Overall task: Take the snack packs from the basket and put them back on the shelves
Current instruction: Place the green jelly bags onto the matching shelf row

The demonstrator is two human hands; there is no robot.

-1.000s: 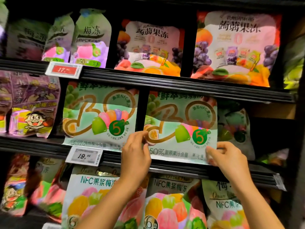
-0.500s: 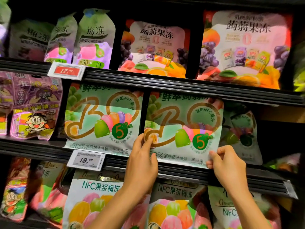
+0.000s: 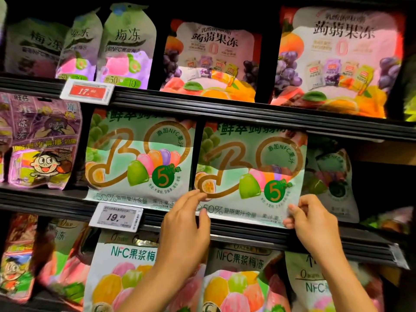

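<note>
Head view: a green pack (image 3: 249, 174) stands on the middle shelf (image 3: 270, 235), just right of a matching pack (image 3: 139, 158). The left hand (image 3: 186, 224) touches its lower left corner — fingers straight. The right hand (image 3: 313, 219) pinches its lower right corner — fingers curled.

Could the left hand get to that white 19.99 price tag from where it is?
Probably yes: the left hand rests on the green BO pack, and the 19.99 price tag sits uncovered just beside it.
</note>
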